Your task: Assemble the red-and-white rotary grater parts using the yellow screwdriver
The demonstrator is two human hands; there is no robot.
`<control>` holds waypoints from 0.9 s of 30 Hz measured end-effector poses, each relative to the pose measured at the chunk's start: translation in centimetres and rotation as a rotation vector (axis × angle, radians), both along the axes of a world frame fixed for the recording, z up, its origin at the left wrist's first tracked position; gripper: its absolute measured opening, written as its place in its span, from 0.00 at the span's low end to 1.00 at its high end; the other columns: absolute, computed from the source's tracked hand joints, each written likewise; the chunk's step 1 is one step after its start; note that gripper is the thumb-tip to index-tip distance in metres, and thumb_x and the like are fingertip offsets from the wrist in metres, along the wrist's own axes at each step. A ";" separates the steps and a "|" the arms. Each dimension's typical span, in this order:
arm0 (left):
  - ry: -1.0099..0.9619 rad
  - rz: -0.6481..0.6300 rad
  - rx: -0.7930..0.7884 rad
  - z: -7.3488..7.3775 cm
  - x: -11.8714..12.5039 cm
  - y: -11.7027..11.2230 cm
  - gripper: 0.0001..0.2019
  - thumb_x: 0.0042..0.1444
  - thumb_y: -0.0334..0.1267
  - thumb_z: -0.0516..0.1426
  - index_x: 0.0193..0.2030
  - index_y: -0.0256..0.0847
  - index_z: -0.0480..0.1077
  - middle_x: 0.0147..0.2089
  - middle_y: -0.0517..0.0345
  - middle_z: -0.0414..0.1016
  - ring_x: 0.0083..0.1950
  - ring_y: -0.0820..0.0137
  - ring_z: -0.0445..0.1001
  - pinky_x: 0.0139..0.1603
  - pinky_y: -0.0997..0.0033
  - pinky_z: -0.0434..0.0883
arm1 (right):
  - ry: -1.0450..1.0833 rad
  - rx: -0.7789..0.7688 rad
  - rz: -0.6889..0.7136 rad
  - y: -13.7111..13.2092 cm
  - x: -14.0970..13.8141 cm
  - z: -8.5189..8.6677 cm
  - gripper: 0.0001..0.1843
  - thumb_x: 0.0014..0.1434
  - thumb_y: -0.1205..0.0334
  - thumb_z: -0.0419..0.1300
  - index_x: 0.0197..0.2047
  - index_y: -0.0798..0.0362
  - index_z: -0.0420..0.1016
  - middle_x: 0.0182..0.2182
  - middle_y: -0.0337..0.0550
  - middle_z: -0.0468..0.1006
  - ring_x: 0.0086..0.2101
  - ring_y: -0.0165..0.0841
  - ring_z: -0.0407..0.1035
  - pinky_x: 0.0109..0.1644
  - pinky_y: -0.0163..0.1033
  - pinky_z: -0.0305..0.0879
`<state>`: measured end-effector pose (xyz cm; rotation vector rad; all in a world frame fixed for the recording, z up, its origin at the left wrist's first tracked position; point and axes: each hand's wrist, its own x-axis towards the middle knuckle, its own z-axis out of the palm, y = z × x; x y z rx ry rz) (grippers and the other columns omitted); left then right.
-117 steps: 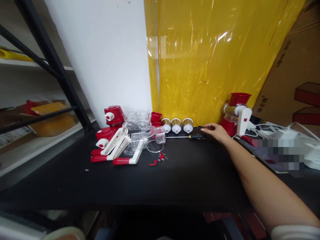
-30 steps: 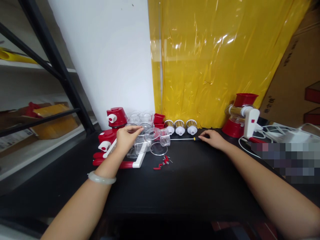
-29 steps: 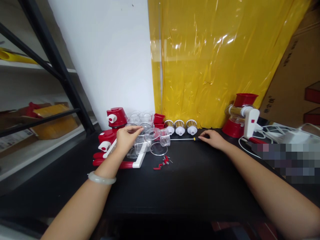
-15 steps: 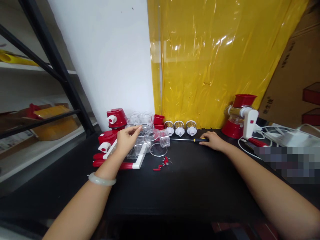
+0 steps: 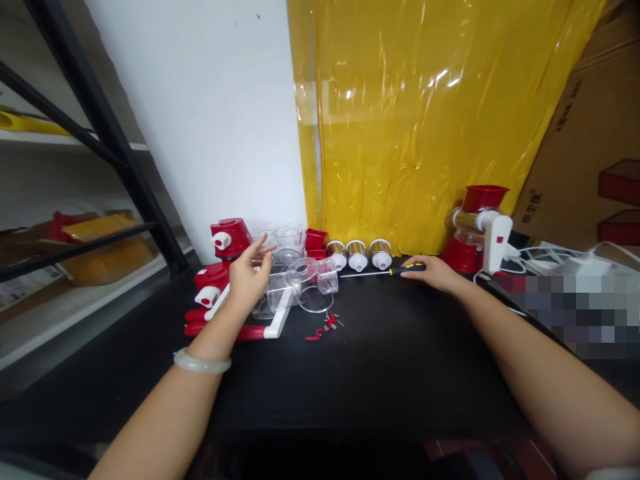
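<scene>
My left hand (image 5: 249, 275) hovers over the clear plastic parts with its fingers apart and nothing in them. My right hand (image 5: 431, 273) has its fingers round the black and yellow handle of a screwdriver (image 5: 395, 271), whose shaft points left. Below the left hand lie a clear plastic housing (image 5: 316, 280) and white crank handles with red grips (image 5: 254, 332). Red bases with white knobs (image 5: 231, 237) stand to its left. Small red parts and screws (image 5: 330, 322) lie on the black table (image 5: 390, 380) in front of the housing.
Grater drums (image 5: 357, 256) stand in a row at the back, beside red pieces (image 5: 316, 241). An assembled red and white rotary grater (image 5: 483, 230) stands at the right, near white cables (image 5: 545, 261). A black-framed shelf (image 5: 135, 193) is on the left; yellow sheeting (image 5: 400, 133) hangs behind.
My left hand has spread its fingers and shifted slightly left. My right hand has moved a little right and up, and more of the screwdriver's handle shows. The view has shifted slightly.
</scene>
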<state>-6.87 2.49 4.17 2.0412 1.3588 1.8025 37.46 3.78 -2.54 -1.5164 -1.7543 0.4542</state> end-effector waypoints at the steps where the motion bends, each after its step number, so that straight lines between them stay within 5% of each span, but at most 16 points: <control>1: -0.005 -0.013 0.002 -0.1 0.0 0.1 0.17 0.57 0.41 0.56 0.51 0.39 0.74 0.43 0.51 0.81 0.40 0.67 0.78 0.42 0.70 0.72 | 0.050 -0.028 -0.021 -0.1 0.2 0.2 0.20 0.44 0.48 0.70 0.37 0.50 0.79 0.35 0.44 0.81 0.36 0.40 0.75 0.43 0.43 0.68; 7: -0.035 -0.016 0.016 -0.3 -0.2 0.5 0.09 0.61 0.43 0.51 0.38 0.41 0.68 0.27 0.60 0.72 0.30 0.71 0.72 0.34 0.73 0.68 | 0.455 -0.088 -0.040 -0.4 0.4 0.5 0.23 0.40 0.49 0.72 0.38 0.53 0.79 0.37 0.47 0.80 0.32 0.33 0.74 0.37 0.38 0.71; 13: 0.026 -0.008 0.012 -0.1 0.0 0.0 0.14 0.64 0.45 0.48 0.28 0.43 0.61 0.24 0.62 0.68 0.26 0.73 0.69 0.32 0.74 0.66 | 0.712 -0.078 0.003 -0.7 -0.1 0.9 0.23 0.37 0.47 0.73 0.32 0.52 0.75 0.26 0.41 0.74 0.23 0.27 0.67 0.25 0.33 0.65; 20: -0.053 0.016 -0.061 0.1 0.4 -0.3 0.11 0.49 0.46 0.64 0.31 0.39 0.77 0.32 0.55 0.80 0.35 0.67 0.77 0.39 0.70 0.72 | 0.798 -0.064 0.045 -0.5 0.0 0.8 0.24 0.39 0.43 0.72 0.30 0.51 0.71 0.22 0.36 0.69 0.19 0.23 0.59 0.25 0.34 0.65; 27: 0.126 -0.178 -0.041 0.4 0.9 -1.1 0.14 0.60 0.45 0.54 0.42 0.40 0.77 0.42 0.52 0.82 0.46 0.64 0.78 0.51 0.65 0.72 | 0.809 -0.077 0.065 -0.8 -1.0 1.3 0.25 0.38 0.42 0.73 0.30 0.51 0.71 0.22 0.36 0.69 0.19 0.23 0.59 0.25 0.33 0.64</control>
